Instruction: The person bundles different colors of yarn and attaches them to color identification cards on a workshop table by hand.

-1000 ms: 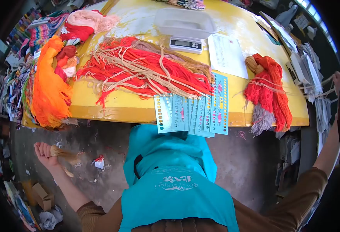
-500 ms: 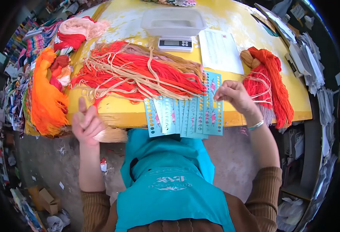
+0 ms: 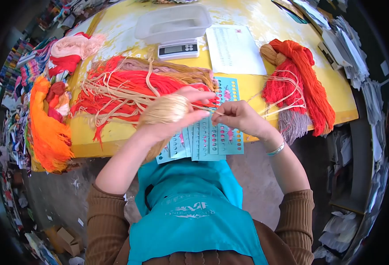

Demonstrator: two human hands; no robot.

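A skein of pale gold thread (image 3: 167, 108) lies across my left hand (image 3: 186, 119), between thumb and fingers, and its tail hangs below the wrist. The fingertips of that hand stretch right, close to my right hand (image 3: 242, 117). The right thumb and forefinger are pinched on a thin pale strand (image 3: 217, 112) over the punched cards. Those light blue cards (image 3: 228, 145), with rows of holes and pink flower prints, overlap along the table's front edge. Red, beige and brown threads (image 3: 128, 84) run from the cards' left side across the table.
A digital scale (image 3: 178, 49) bears a clear plastic tub (image 3: 173, 25). Right of it lies a printed sheet (image 3: 234, 51). Red and orange hanks (image 3: 307, 88) lie at the right, an orange hank (image 3: 48, 128) at the left edge. Paper stacks (image 3: 353, 48) line the right side.
My left hand has swung right and up from beyond the table's front edge to the cards, carrying the pale skein. My right hand has moved slightly left and down. The view has shifted.
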